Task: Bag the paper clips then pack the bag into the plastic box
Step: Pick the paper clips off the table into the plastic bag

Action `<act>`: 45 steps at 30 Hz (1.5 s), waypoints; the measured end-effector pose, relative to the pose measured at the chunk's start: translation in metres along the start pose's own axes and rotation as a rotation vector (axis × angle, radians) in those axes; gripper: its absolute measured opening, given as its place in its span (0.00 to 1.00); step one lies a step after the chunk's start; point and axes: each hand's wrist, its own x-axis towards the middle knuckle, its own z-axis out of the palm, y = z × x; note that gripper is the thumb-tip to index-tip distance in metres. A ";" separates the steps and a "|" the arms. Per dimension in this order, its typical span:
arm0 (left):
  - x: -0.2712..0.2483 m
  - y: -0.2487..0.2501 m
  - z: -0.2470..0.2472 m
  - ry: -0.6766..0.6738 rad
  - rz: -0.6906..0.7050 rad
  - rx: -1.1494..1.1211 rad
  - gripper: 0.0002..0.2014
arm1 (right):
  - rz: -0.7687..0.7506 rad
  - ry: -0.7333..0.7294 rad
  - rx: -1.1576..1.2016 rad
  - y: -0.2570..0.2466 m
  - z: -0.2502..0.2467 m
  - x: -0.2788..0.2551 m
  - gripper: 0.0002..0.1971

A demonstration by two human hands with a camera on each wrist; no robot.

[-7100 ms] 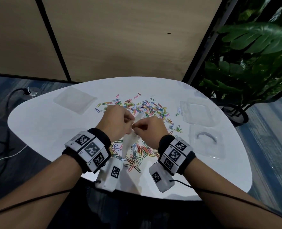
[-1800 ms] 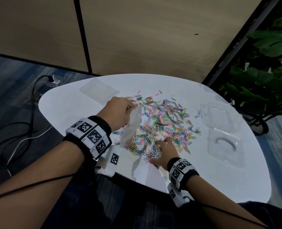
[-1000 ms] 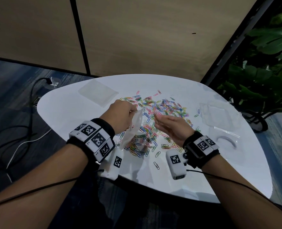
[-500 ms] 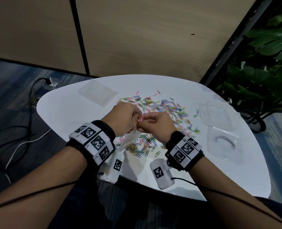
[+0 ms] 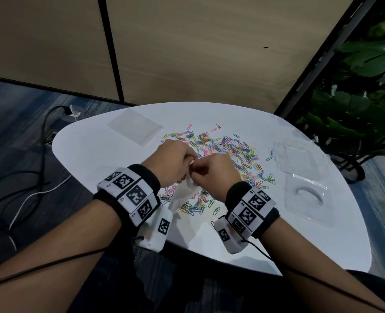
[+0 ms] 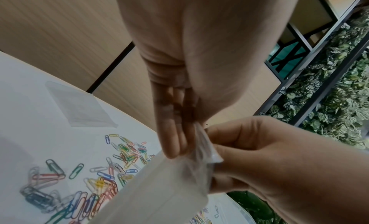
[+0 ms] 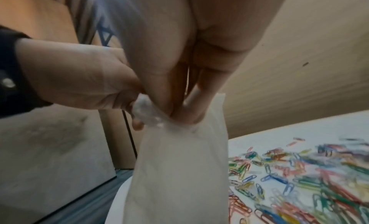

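Observation:
My left hand [image 5: 189, 164] pinches the rim of a clear plastic bag [image 5: 183, 198], which hangs over the near part of the white table [image 5: 101, 159]. My right hand [image 5: 197, 171] meets it there. In the right wrist view my right hand [image 7: 175, 112] has its pinched fingertips inside the mouth of the bag [image 7: 179, 172]; the clips they carried in are hidden by the plastic. My left hand [image 6: 175, 148] holds the bag [image 6: 155, 192] at the top. Coloured paper clips [image 5: 227, 150] lie scattered beyond and under my hands. The open clear plastic box [image 5: 296, 207] lies at the right.
The box's lid half [image 5: 297, 159] lies flat just behind its base. A stack of spare clear bags [image 5: 135, 129] lies at the table's far left. Cables [image 5: 35, 177] run over the floor on the left. A leafy plant [image 5: 356, 114] stands beyond the table's right edge.
My right hand picked clips off the table, carried them up to the bag that my left hand holds, and has now pushed its fingertips into the bag's mouth.

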 end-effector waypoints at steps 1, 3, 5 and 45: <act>0.000 0.000 0.000 0.001 -0.002 0.005 0.15 | -0.036 -0.049 -0.049 -0.002 -0.001 -0.001 0.10; 0.000 -0.001 -0.001 0.002 0.004 0.008 0.15 | -0.092 -0.087 -0.039 -0.002 -0.004 -0.003 0.10; 0.000 -0.004 -0.004 0.016 0.005 -0.009 0.15 | -0.070 -0.012 0.189 0.001 -0.011 -0.009 0.08; -0.027 -0.078 -0.037 0.036 -0.264 0.064 0.13 | 0.437 -0.012 -0.111 0.109 0.065 -0.005 0.09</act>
